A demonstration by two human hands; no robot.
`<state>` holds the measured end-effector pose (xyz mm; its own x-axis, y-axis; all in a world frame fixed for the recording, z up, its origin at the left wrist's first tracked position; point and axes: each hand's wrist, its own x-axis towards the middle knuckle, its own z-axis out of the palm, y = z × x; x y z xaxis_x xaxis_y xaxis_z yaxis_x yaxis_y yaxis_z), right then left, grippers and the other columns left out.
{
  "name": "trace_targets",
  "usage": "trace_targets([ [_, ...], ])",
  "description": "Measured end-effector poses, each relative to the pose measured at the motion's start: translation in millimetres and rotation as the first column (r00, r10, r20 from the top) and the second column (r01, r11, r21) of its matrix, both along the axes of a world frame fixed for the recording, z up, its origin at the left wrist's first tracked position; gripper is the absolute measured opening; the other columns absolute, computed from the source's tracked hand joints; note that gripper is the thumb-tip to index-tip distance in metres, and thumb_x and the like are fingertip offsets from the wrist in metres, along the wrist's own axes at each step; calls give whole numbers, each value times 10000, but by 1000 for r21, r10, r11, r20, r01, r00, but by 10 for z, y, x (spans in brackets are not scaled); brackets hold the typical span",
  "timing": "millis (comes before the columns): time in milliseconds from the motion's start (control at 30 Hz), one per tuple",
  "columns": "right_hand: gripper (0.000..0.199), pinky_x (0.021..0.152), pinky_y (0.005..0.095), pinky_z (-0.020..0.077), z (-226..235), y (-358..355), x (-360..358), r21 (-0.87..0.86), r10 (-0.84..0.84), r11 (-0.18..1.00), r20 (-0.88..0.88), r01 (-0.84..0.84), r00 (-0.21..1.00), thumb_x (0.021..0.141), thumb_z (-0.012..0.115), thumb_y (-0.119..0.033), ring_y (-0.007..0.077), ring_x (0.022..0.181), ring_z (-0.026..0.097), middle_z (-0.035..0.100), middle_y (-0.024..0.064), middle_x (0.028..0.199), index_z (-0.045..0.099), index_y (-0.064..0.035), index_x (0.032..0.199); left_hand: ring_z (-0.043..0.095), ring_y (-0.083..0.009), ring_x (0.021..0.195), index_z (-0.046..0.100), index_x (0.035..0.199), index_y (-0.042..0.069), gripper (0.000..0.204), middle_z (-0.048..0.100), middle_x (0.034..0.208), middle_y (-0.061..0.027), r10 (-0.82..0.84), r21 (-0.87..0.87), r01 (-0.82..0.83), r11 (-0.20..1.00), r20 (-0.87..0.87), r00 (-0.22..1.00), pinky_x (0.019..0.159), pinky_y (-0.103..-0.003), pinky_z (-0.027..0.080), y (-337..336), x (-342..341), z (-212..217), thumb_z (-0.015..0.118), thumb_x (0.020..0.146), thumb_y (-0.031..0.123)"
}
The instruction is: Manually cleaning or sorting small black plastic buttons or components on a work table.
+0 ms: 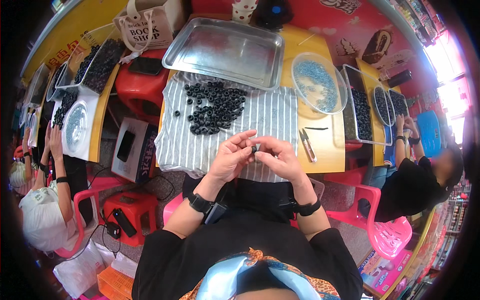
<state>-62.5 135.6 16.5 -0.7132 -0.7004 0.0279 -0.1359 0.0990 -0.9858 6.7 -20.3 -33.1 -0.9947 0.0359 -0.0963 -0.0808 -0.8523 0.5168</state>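
Note:
Between the fingertips of my left hand (232,157) and my right hand (279,157) is a small black ring-shaped piece (254,149). Both hands pinch it, just above the near edge of a grey-and-white striped cloth (272,117). Farther up the cloth lies a loose pile of similar black pieces (215,109), short and round with holes through them. To the right of the cloth, small thread snips (308,146) rest on the wooden table beside a thin black strip (316,128). My fingers partly cover the held piece.
A metal tray (225,50) overlaps the cloth's far edge. At right stands a clear oval tub (320,82) of tiny pale-blue bits. Co-workers sit at both sides, with a pink chair (392,232) at right. Red stools (131,215) and a phone-topped box (134,150) stand at left.

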Motion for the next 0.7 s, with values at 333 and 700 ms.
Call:
trace_targets([
  [333,224,684,255,511,-70,-14,-4,-171,64,983,-7,-65,998,838,607,9,132,770,667,707,84,866,657,3,1056,609,-106,754,485,1317,7,440,631,988,-60,-32,-26,31,999,-40,999,661,-204,502,-38,15,-50,619,899,37],
  [700,157,636,215,467,114,533,-220,-84,-310,943,133,322,941,855,641,-1,70,741,554,623,32,880,645,-2,1012,649,-148,827,522,1296,-3,386,642,1074,-114,-47,-192,42,980,-22,999,714,-250,527,-22,74,-40,586,918,40],
])
